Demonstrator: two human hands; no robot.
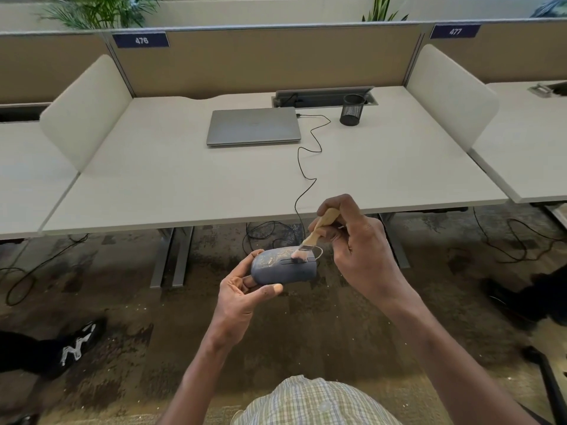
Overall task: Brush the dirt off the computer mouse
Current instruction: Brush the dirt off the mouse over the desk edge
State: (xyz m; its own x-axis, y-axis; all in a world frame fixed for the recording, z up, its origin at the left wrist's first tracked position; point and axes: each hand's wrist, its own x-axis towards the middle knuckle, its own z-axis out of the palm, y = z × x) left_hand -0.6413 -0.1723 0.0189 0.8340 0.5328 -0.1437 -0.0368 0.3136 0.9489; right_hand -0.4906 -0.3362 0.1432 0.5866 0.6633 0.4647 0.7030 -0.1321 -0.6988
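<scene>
A grey-blue computer mouse (283, 269) with pale dirt on its top is held in the air in front of the desk edge. My left hand (242, 294) grips it from below and the left, thumb along its near side. My right hand (356, 250) grips the wooden handle of a small brush (316, 233). The bristles touch the mouse's top near the scroll wheel at its right end. A thin black cable (306, 167) runs from the mouse up over the desk to the laptop.
On the pale desk (184, 185) lie a shut silver laptop (254, 126) and a black mesh pen cup (352, 110). Side dividers flank the desk. Cables trail on the carpet below. A person's shoe (76, 345) is at the left, another dark shoe (515, 299) at the right.
</scene>
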